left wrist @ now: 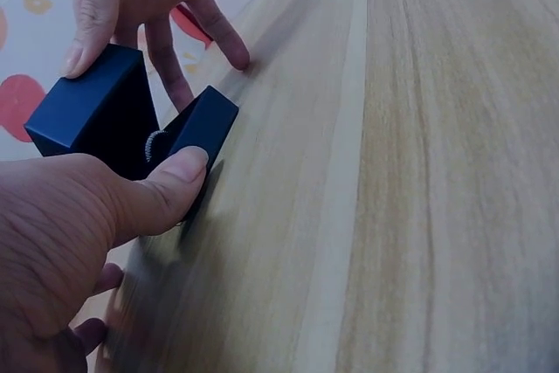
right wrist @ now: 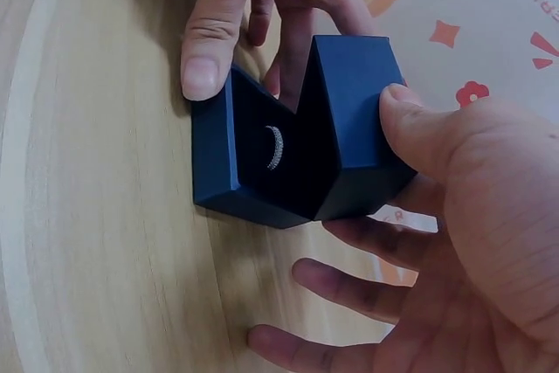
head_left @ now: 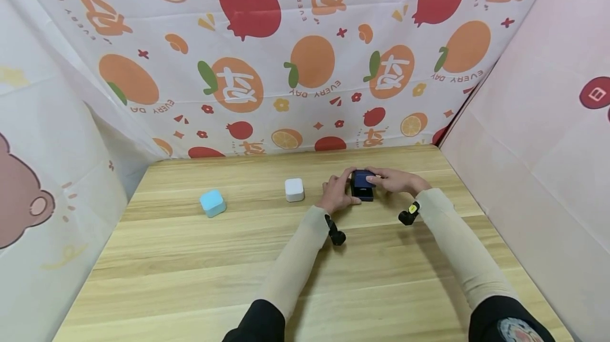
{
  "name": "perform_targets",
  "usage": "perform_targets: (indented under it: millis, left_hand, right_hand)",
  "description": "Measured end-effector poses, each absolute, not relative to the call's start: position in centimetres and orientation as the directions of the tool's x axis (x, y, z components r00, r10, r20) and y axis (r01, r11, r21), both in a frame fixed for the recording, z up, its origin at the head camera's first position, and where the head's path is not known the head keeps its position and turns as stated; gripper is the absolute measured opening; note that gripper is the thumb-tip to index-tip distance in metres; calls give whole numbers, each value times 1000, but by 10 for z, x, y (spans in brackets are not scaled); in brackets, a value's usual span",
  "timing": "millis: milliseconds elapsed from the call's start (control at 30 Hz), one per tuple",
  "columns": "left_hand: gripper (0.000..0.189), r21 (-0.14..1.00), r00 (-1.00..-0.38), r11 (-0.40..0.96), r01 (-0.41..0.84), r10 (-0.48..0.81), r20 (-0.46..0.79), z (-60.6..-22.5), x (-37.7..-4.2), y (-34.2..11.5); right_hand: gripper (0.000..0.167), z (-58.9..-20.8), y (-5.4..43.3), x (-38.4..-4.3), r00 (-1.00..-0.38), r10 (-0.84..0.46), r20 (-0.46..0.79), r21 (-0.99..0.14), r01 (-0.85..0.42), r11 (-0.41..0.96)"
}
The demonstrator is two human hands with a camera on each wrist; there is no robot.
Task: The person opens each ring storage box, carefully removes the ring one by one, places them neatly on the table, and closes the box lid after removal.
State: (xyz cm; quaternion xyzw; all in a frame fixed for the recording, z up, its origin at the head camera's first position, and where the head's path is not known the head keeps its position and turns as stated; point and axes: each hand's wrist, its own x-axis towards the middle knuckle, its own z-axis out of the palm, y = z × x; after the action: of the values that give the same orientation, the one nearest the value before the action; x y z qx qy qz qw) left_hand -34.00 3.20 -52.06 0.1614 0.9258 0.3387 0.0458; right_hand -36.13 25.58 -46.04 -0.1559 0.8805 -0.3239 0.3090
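A dark blue ring box point(head_left: 364, 179) stands part open on the wooden table, its lid tilted up on the hinge. Inside, a silvery ring point(right wrist: 276, 148) set with small stones sits upright in the dark lining. My left hand point(head_left: 335, 194) grips the base, its thumb on the front edge, as the left wrist view shows. The lid point(right wrist: 371, 102) is pinched by my right hand point(head_left: 395, 180), with the thumb on its outer face and the other fingers spread behind and below.
Left of the box a white rounded block point(head_left: 294, 190) lies on the table point(head_left: 267, 268). Farther left is a light blue rounded block point(head_left: 213, 203). A fruit-print cloth point(head_left: 286, 56) hangs behind the table's back edge, and a pale curtain point(head_left: 538, 135) lines the right side.
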Motion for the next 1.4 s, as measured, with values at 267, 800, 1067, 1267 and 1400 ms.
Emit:
perform_targets:
  millis: [267,800,1067,1267,1400]
  left_hand:
    - [96,654,-946,713,254,323,15,-516,-341,30]
    - [99,646,-946,727,233,323,-22,-516,-343,31]
    - [101,652,-949,724,227,316,-20,-520,-345,33]
    - [101,654,-946,718,238,323,-11,-517,-342,32]
    - [100,653,-946,717,242,324,-5,-517,-342,32]
  right_hand:
    - [71,-456,253,-365,-755,-484,-442,-680,-70,730]
    - [68,-454,254,-371,-745,-477,-466,-677,-47,735]
    - [68,-453,255,-373,-749,-466,-471,-684,-23,729]
    - [67,-453,256,-373,-744,-464,-481,-677,-21,735]
    - [67,-454,257,-374,-745,-463,-479,-676,-23,737]
